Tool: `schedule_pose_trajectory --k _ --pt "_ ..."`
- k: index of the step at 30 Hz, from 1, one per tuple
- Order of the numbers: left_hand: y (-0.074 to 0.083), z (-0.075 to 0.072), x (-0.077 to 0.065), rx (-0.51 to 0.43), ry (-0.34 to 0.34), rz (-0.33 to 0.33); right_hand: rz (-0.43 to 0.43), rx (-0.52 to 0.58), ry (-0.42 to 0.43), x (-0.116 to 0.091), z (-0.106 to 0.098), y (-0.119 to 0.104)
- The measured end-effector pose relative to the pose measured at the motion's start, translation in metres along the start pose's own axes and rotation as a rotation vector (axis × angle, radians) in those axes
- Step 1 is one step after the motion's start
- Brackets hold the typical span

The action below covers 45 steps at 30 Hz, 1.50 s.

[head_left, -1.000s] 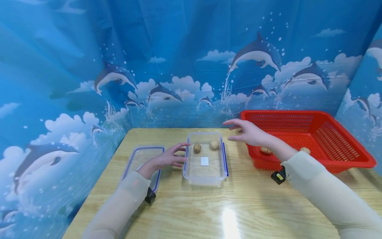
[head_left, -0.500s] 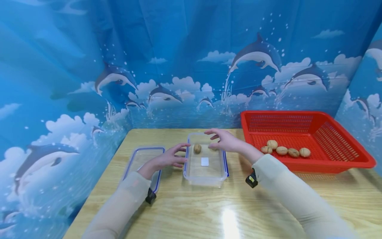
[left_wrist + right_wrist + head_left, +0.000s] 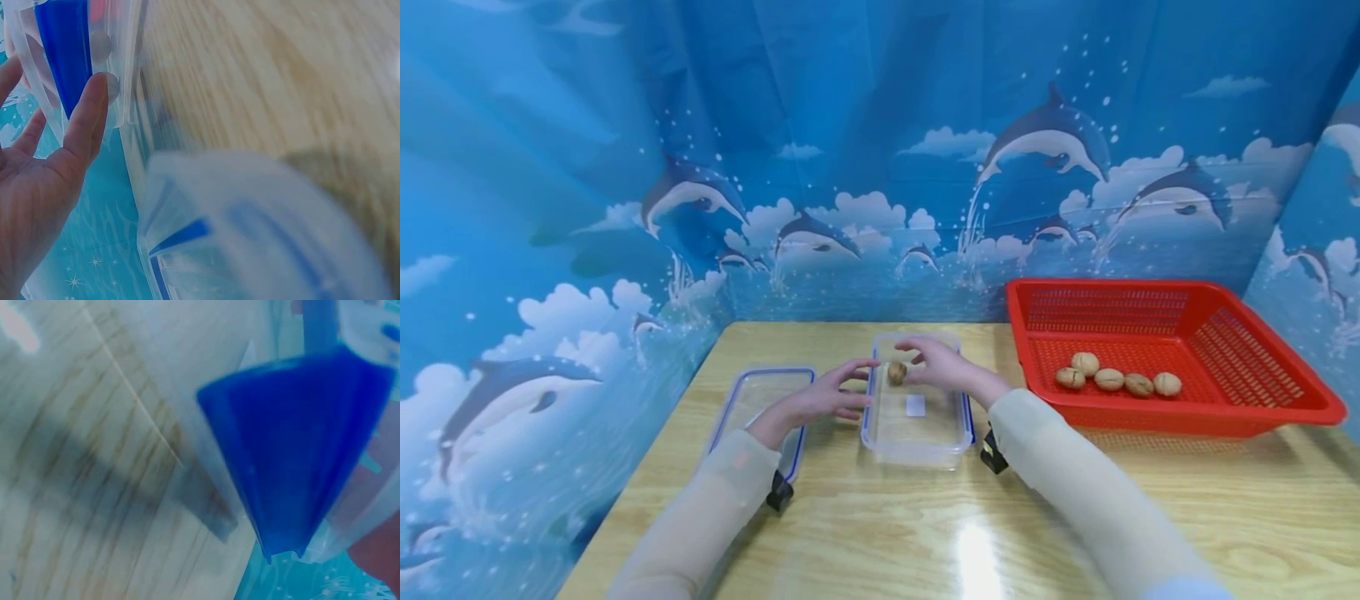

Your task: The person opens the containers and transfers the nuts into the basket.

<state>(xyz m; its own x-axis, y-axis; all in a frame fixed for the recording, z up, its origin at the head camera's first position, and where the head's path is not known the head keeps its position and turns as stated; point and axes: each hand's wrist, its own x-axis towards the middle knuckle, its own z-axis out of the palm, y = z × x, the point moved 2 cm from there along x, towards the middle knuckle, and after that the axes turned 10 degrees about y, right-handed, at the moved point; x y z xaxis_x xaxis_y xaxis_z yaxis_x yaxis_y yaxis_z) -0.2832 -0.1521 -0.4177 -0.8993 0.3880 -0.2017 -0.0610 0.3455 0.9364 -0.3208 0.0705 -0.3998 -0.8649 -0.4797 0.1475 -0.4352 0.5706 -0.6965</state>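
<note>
A clear plastic box with blue side flaps [image 3: 917,437] stands on the table, a brown walnut [image 3: 897,372] inside it. My left hand [image 3: 827,394] is at the box's left side, fingers spread and reaching its rim. In the left wrist view, that hand [image 3: 56,156] has a fingertip at the wall, and two round walnuts [image 3: 100,47] show through the plastic. My right hand [image 3: 942,365] hangs over the box, fingers spread and arched, thumb tip right by the brown walnut. A paler walnut is hidden under this hand. A large blue flap [image 3: 294,444] fills much of the right wrist view.
A red perforated basket [image 3: 1180,408] stands at the right, with several walnuts [image 3: 1108,379] along its near side. A clear lid with a blue seal [image 3: 767,372] lies on the table under my left forearm. A dolphin-printed curtain [image 3: 850,167] hangs behind.
My right hand has moved left from beside the basket to over the box, up to the brown walnut. The basket's walnuts came into full view. My left hand stays put.
</note>
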Motion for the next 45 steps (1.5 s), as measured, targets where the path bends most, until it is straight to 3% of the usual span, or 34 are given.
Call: schedule_pose_trajectory --k 11,17,31,37,45 --pt "0.0 0.0 0.001 -0.029 -0.014 0.019 0.056 -0.147 -0.052 0.007 0.009 0.003" --pt "0.001 0.0 0.0 -0.018 -0.008 0.008 0.031 -0.231 -0.12 0.005 0.012 0.001" --pt "0.0 -0.001 0.0 0.002 -0.005 0.008 -0.019 -0.263 -0.161 0.004 0.013 -0.003" --pt "-0.001 -0.001 -0.001 0.002 -0.001 0.006 0.013 -0.252 -0.16 0.006 0.015 -0.002" --pt "0.001 0.0 -0.002 0.001 0.003 0.004 0.027 -0.165 -0.122 0.003 0.009 -0.002"
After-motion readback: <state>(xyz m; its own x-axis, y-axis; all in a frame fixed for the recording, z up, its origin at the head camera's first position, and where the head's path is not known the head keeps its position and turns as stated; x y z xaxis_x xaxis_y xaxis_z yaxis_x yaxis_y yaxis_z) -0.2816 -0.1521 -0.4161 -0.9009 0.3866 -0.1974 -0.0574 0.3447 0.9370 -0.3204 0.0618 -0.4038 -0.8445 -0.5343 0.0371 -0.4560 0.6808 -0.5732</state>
